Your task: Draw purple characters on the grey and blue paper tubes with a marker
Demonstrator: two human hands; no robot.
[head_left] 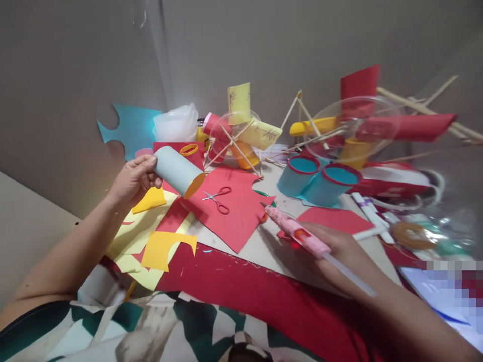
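Observation:
My left hand (pixel 138 177) pinches one end of a pale blue paper tube (pixel 177 171), raised and tilted, with an orange disc over its far end. In my right hand (pixel 332 246) is a pink hot glue gun (pixel 298 232). A clear glue stick (pixel 350 274) juts from its back, and its nozzle points left toward a red paper sheet (pixel 237 226). Between my hands, small red-handled scissors (pixel 219 200) lie spread on that sheet. Yellow and orange paper scraps (pixel 160 246) lie below the tube.
Two joined blue paper cups with red rims (pixel 320 183) stand behind the glue gun. Pinwheel-like models of sticks and paper tubes (pixel 234 141) stand at the back. White markers (pixel 372 216) lie to the right. A cut blue sheet (pixel 136 130) leans at the left wall.

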